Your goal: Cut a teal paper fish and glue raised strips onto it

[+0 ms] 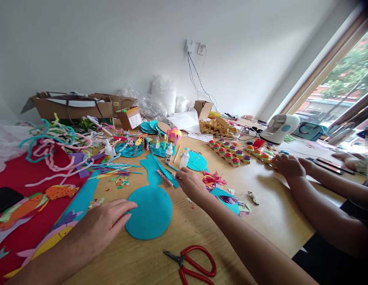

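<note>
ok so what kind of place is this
Probably a craft workspace, judging by the red-handled scissors, the plain turquoise disc and the colourful fish-shaped cutouts.

Teal disc [148,212] at seven o'clock, red-handled scissors [180,260] with dark blades at six.
Eight o'clock: a red sheet [32,178], with an orange cut-out [60,192] speckled in dark dots. Nine: strands [66,136] of turquoise, pink and white. Three: an egg carton [229,152] mixing red, purple, orange and green; a white fan [274,130], pale-blue hub [286,129].
</note>
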